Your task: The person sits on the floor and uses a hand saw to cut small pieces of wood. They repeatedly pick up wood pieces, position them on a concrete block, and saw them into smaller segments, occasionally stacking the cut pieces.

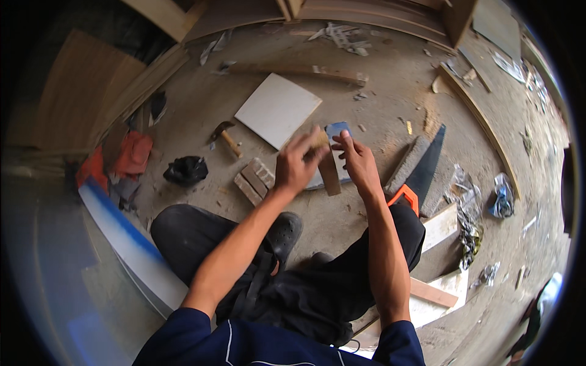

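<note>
A narrow brown wood strip lies over a pale board with a blue patch at its far end. My left hand is at the strip's left side near its far end. Its fingers are smeared by motion, so I cannot tell whether they grip the wood. My right hand is just right of the strip, with its thumb and fingers curled together beside the blue patch. Whatever is between those fingers, if anything, is too small to make out. Both forearms reach forward over my bent knees.
A white square panel lies ahead, with a hammer to its left. Nearer are a black bag and short wood blocks. An orange-handled handsaw leans on a grey block at right. Wooden cabinet frames stand at the back.
</note>
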The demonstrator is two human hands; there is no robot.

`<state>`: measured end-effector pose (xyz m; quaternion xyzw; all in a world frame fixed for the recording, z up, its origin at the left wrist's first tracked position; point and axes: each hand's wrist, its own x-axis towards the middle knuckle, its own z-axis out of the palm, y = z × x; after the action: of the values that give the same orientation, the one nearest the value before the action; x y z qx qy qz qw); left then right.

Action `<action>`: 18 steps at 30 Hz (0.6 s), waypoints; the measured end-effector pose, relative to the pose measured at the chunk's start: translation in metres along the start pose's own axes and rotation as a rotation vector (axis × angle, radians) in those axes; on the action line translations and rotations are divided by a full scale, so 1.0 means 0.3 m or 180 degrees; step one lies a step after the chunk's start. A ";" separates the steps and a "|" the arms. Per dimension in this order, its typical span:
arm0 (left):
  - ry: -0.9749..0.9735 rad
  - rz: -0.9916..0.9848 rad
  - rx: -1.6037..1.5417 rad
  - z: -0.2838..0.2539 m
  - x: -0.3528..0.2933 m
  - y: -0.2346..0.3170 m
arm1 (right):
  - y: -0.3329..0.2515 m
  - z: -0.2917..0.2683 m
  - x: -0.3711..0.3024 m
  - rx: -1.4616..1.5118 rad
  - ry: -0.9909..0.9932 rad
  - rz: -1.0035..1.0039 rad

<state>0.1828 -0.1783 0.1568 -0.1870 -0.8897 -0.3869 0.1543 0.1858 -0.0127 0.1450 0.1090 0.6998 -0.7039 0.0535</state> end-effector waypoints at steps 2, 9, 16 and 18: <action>0.0300 -0.0914 -0.0591 -0.032 0.059 -0.057 | 0.006 0.067 0.030 -0.0721 -0.0275 -0.0055; -0.0148 -0.1738 -0.1135 -0.157 0.197 -0.208 | 0.057 0.174 0.021 -0.2224 -0.0644 -0.0493; -0.0271 -0.2563 -0.1787 -0.212 0.280 -0.345 | 0.108 0.149 0.038 -0.2019 -0.0234 -0.0744; -0.0344 -0.2807 -0.2540 -0.183 0.319 -0.322 | 0.098 0.133 0.036 -0.1861 -0.0121 -0.0920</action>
<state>0.0619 -0.2598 0.1719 0.1371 -0.6759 -0.7087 -0.1486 0.1788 -0.0522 0.1139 -0.0246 0.8794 -0.4754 -0.0050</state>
